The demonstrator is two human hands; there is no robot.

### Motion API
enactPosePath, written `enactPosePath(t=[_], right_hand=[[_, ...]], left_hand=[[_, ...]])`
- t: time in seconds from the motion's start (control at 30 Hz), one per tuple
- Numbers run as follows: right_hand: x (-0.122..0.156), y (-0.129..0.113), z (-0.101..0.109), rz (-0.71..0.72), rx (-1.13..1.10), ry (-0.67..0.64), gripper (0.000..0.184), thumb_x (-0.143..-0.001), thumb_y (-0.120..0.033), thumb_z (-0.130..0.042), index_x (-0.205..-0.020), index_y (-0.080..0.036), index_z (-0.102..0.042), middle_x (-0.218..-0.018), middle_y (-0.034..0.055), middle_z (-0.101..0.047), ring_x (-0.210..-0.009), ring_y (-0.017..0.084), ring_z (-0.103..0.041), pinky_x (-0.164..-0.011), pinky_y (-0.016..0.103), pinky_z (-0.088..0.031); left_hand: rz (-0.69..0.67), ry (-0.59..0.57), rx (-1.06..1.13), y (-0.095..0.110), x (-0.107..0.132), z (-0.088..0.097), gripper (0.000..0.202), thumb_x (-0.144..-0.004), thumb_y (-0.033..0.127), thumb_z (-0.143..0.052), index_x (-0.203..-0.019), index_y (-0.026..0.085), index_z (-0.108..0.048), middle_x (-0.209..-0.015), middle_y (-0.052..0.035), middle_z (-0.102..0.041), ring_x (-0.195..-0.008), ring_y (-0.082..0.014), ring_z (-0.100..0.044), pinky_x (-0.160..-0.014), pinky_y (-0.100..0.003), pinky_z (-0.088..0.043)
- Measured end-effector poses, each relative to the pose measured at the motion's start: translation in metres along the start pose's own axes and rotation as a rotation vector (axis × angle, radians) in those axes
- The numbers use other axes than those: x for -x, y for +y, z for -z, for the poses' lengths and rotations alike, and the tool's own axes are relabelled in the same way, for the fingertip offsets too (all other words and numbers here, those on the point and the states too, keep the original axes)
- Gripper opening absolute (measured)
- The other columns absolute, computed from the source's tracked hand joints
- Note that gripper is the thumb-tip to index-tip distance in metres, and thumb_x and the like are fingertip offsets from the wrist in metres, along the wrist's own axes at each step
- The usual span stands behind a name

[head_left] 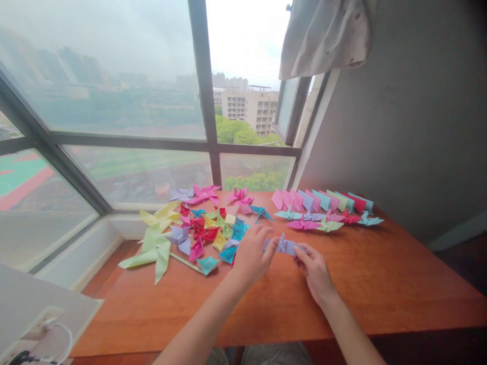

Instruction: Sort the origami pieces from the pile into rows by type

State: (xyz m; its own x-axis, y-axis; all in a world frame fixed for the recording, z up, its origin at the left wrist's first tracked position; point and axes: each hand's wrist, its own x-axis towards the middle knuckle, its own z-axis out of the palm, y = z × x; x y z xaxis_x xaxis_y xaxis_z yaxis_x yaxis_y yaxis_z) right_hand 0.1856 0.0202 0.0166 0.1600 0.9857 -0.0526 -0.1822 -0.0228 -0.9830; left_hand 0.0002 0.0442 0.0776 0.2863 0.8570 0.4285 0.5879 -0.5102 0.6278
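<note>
A lavender paper crane [283, 245] is held above the table between my two hands, its wings spread out to either side. The thumb and fingers of my left hand [254, 253] are closed on its left wing, partly covering it. At the other wing's tip, my right hand [314, 271] pinches the paper. Just left of my left hand lie several small folded paper boats or boxes in mixed colours, among them a teal one [208, 265] and a blue one [228, 255]. Beyond my fingers rests a blue paper crane [262, 213].
Paper pinwheels, including a pale green one [158, 253] with a stick, spread over the table's [365, 289] left side. Finished cranes [329, 224] sit at the back right, before a row of folded papers [325, 201]. Windows stand behind; a socket with a white cable [63, 327] is lower left.
</note>
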Motion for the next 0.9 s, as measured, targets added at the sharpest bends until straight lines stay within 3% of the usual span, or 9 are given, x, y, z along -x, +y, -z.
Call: enactPosePath(t=[0.07,0.23,0.37,0.5,0.63,0.77,0.9], right_hand=[[0.0,-0.002,0.001,-0.016,-0.032,-0.024,0.026,-0.077,-0.044,-0.072,-0.081,-0.018,-0.07,-0.069,-0.0003,-0.059,-0.063,0.012,-0.047,-0.057,0.023,-0.037],[0.0,-0.007,-0.001,-0.034,-0.103,-0.089,0.025,-0.078,-0.043,-0.072,-0.08,-0.018,-0.071,-0.07,-0.0001,-0.059,-0.064,0.011,-0.046,-0.058,0.022,-0.037],[0.002,-0.011,-0.004,-0.03,-0.135,-0.146,0.025,-0.077,-0.042,-0.074,-0.081,-0.018,-0.071,-0.071,0.0013,-0.06,-0.063,0.011,-0.047,-0.058,0.023,-0.038],[0.003,-0.014,-0.005,-0.022,-0.122,-0.218,0.023,-0.079,-0.041,-0.073,-0.079,-0.018,-0.07,-0.07,0.0011,-0.061,-0.064,0.011,-0.048,-0.06,0.024,-0.038],[0.002,-0.013,-0.007,-0.019,-0.088,-0.156,0.025,-0.077,-0.041,-0.074,-0.084,-0.017,-0.07,-0.073,0.0019,-0.065,-0.066,0.012,-0.053,-0.059,0.024,-0.039],[0.001,-0.007,-0.011,-0.002,-0.072,-0.04,0.029,-0.075,-0.042,-0.075,-0.089,-0.018,-0.067,-0.07,0.0014,-0.066,-0.065,0.013,-0.057,-0.057,0.024,-0.04],[0.005,-0.005,-0.012,0.011,-0.091,-0.06,0.031,-0.075,-0.039,-0.075,-0.096,-0.018,-0.065,-0.07,0.0,-0.066,-0.062,0.012,-0.056,-0.057,0.023,-0.04]], left_hand=[[0.073,-0.035,0.095,-0.003,0.001,0.0,0.025,-0.097,0.034,-0.044,-0.103,0.021,-0.065,-0.106,-0.0062,-0.069,-0.102,-0.0225,-0.061,-0.091,-0.034,-0.045],[0.181,-0.103,0.188,-0.012,0.007,-0.003,0.019,-0.089,0.026,-0.055,-0.104,0.019,-0.064,-0.095,-0.0041,-0.073,-0.076,-0.017,-0.064,-0.07,-0.027,-0.047],[0.233,-0.127,0.221,-0.018,0.015,-0.003,0.021,-0.087,0.03,-0.056,-0.1,0.017,-0.066,-0.092,-0.0044,-0.071,-0.069,-0.0154,-0.059,-0.064,-0.025,-0.043],[0.252,-0.162,0.245,-0.023,0.02,0.0,0.023,-0.088,0.035,-0.055,-0.089,0.017,-0.069,-0.073,-0.0006,-0.063,-0.061,-0.0138,-0.051,-0.058,-0.024,-0.037],[0.274,-0.164,0.29,-0.029,0.024,-0.001,0.024,-0.086,0.036,-0.057,-0.087,0.016,-0.069,-0.065,0.0022,-0.053,-0.06,-0.0133,-0.044,-0.057,-0.023,-0.033],[0.291,-0.25,0.437,-0.031,0.029,-0.005,0.025,-0.087,0.036,-0.057,-0.087,0.014,-0.068,-0.069,0.0009,-0.055,-0.062,-0.0133,-0.046,-0.058,-0.023,-0.032],[0.302,-0.316,0.581,-0.026,0.035,-0.008,0.024,-0.087,0.035,-0.059,-0.081,0.013,-0.066,-0.068,0.0011,-0.056,-0.064,-0.013,-0.047,-0.058,-0.022,-0.032]])
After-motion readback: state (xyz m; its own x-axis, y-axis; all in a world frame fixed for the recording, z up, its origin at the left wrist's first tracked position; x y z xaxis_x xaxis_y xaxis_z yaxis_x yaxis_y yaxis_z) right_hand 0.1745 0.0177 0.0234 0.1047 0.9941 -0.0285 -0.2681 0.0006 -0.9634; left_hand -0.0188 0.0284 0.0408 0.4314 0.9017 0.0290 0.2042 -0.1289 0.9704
